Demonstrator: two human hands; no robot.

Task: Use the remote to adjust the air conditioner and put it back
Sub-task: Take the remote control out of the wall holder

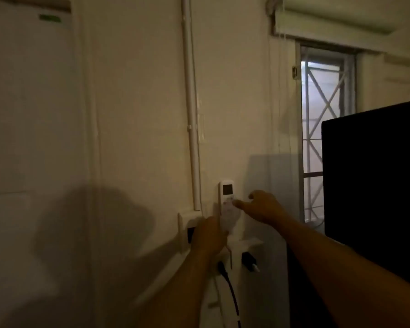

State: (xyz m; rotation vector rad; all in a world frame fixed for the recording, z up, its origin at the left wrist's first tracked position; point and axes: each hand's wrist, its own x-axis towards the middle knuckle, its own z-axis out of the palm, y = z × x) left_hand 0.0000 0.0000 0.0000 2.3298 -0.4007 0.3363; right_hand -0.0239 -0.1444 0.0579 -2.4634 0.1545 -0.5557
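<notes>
Apparently adjusting: left hand (207,235) grasps the remote (227,202) low down; above that grip, right hand (262,205), loosely released, fingers a button; next, reseat it in the wall holder (244,245)

The remote (228,204) stands upright against the wall (137,114), just right of the foot of the conduit (191,110). My left hand (208,236) wraps its lower part; my right hand (262,205) is just right of it, one fingertip (237,203) touching its face. Below sit a bracket (245,245) and a plug (249,261). The window (322,138) lies further right, with a dark panel (374,185) before it.
</notes>
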